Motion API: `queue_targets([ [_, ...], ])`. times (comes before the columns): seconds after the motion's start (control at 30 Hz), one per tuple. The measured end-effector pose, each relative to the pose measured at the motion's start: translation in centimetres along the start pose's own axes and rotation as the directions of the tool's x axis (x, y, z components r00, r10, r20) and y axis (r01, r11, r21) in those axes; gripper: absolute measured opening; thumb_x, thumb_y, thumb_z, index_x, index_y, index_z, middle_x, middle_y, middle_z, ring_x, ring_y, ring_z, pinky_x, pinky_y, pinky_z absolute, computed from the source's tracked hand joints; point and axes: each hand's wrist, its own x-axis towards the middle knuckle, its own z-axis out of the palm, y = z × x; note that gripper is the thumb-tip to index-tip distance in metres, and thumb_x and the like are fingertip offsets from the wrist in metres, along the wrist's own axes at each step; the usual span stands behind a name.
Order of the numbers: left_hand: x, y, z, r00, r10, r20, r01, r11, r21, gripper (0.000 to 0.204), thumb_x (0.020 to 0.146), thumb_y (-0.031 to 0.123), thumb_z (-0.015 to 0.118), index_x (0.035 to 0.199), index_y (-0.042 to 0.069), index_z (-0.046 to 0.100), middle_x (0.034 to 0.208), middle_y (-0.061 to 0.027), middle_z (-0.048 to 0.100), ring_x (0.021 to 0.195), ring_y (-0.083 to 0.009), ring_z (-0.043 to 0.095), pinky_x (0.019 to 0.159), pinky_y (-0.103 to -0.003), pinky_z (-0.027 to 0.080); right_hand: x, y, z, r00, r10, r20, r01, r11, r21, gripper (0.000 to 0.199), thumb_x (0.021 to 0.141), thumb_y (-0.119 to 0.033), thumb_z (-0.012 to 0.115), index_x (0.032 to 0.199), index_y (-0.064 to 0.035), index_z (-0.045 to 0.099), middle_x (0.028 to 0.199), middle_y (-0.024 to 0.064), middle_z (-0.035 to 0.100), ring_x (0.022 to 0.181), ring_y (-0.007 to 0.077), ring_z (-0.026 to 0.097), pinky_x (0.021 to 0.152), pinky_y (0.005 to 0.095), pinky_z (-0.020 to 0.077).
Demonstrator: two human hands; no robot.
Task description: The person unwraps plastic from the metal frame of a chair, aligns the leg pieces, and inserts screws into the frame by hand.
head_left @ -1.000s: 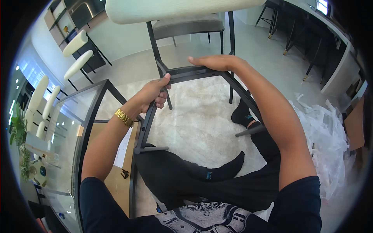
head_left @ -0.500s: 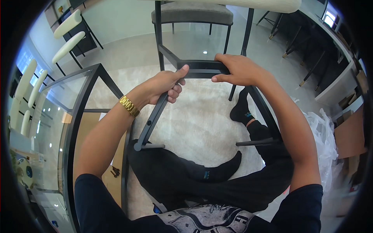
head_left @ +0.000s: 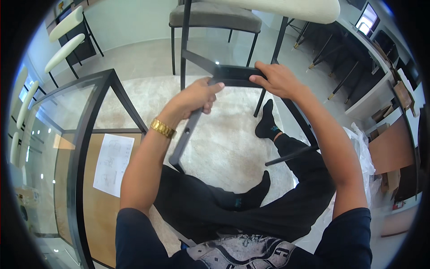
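I hold a black metal stool frame point(head_left: 237, 74) in front of me, its two long bars slanting back toward my legs. My left hand point(head_left: 199, 96), with a gold watch point(head_left: 163, 128) at the wrist, is closed around the left corner, its thumb along the crossbar. Around the crossbar's right end, my right hand point(head_left: 280, 80) grips with the thumb on the near side. The left bar shows a small round hole, and a short rod juts inward from the right bar. Beyond the crossbar stand black legs under a cream padded seat point(head_left: 286, 9); how they join the frame is partly hidden.
A glass-topped black table frame point(head_left: 80, 148) stands close on my left, with a printed sheet point(head_left: 114, 163) on a brown board inside it. A grey upholstered bench point(head_left: 215, 20) is ahead. Plastic wrap point(head_left: 358, 148) and cardboard point(head_left: 389, 148) lie at right. My legs rest on the pale rug point(head_left: 215, 134).
The held frame has tilted, its left bar end moving right and its right bar end moving up. My left arm has shifted right, uncovering the printed sheet. Both hands keep their grip.
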Motion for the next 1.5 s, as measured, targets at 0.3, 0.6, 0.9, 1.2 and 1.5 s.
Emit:
queue_targets([
  [0.3,-3.0,0.2,1.3,0.997,0.01,0.082,-0.008,0.999,-0.033,0.031,0.104,0.031,0.057,0.112,0.002,0.049,0.07,0.0043,0.043,0.049,-0.0055,0.041,0.048,-0.023,0.039,0.3,-0.9,-0.8,0.989,0.092,0.12,-0.115,0.972,0.202,0.053,0.104,-0.055,0.041,0.121,-0.0093,0.063,0.098,0.022,0.069,0.1,0.0412,0.065,0.085,0.0511,0.0485],
  [0.6,-2.6,-0.6,1.7,0.995,0.101,0.014,-0.099,0.99,-0.102,0.082,0.102,0.026,0.061,0.16,0.002,0.008,0.073,-0.0022,0.049,0.047,-0.008,0.044,0.048,-0.023,0.039,-3.1,-0.8,0.2,0.991,-0.113,-0.065,0.116,0.992,0.047,0.081,0.08,-0.072,0.067,0.118,-0.001,0.057,0.101,0.0211,0.065,0.1,0.0378,0.065,0.086,0.0484,0.0498],
  [0.9,-6.4,-2.3,1.0,0.935,0.15,-0.322,-0.119,0.986,0.114,0.083,0.105,0.042,0.054,0.161,0.003,0.007,0.108,-0.0175,0.069,0.077,-0.0171,0.066,0.066,-0.026,0.053,-3.2,-0.8,2.0,0.989,-0.003,-0.151,0.012,0.998,0.055,0.036,0.083,-0.01,0.066,0.118,-0.0079,0.058,0.095,0.0163,0.072,0.092,0.0379,0.07,0.079,0.0484,0.0552],
  [1.2,-39.2,-36.2,7.3,0.353,0.473,-0.807,0.432,0.683,0.589,0.038,0.103,0.018,0.055,0.131,-0.008,0.051,0.118,-0.0229,0.058,0.109,-0.0359,0.058,0.096,-0.045,0.046,-2.6,-2.4,1.5,0.993,-0.02,-0.119,0.032,0.994,0.103,0.03,0.083,-0.003,0.062,0.112,-0.0079,0.059,0.094,0.0176,0.071,0.093,0.0385,0.068,0.078,0.0489,0.0546],
  [1.5,-50.4,-53.7,22.8,0.513,0.263,-0.817,0.797,0.208,0.567,0.048,0.095,0.022,0.06,0.143,0.017,0.052,0.154,-0.0153,0.043,0.14,-0.0434,0.04,0.11,-0.059,0.035,-2.3,-0.4,3.2,0.977,-0.036,-0.21,0.033,0.999,-0.017,0.041,0.076,-0.006,0.066,0.115,-0.0092,0.054,0.092,0.0215,0.069,0.091,0.044,0.065,0.078,0.0548,0.0509],
])
